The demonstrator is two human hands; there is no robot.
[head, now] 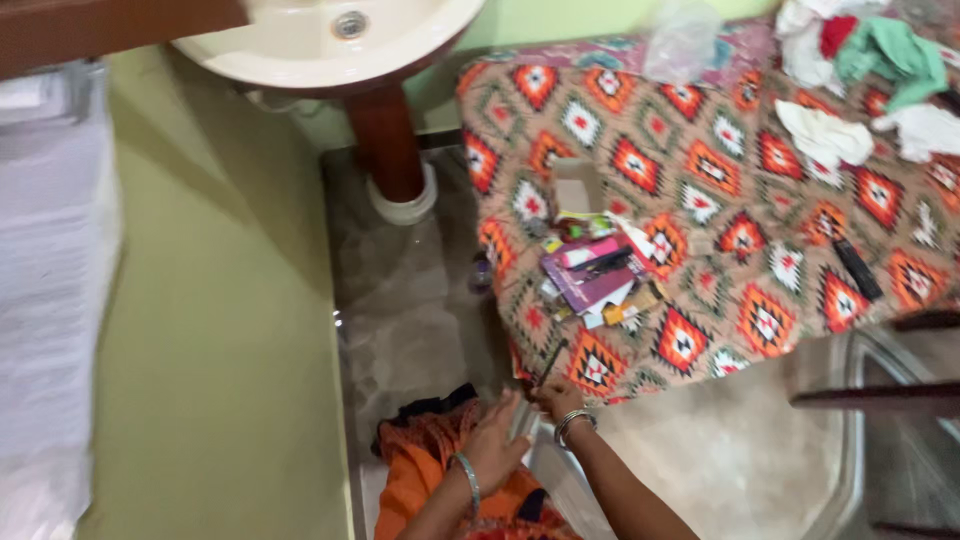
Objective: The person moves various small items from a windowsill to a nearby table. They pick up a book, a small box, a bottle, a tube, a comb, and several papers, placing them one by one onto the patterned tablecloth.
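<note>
Right hand (558, 400) at bed corner, fingers pinched round lower end of thin dark stick (551, 361), possibly comb or pencil; blur hides which. Stick slants up over patterned bedspread (700, 200) edge. Left hand (493, 447) just beside it, fingers together and stretched flat, nothing held. Bangles on both wrists. Orange cloth (420, 470) on floor below hands. Heap of small boxes and tubes (595, 275) on bedspread above stick. Washbasin (320, 40) on pedestal at top left.
</note>
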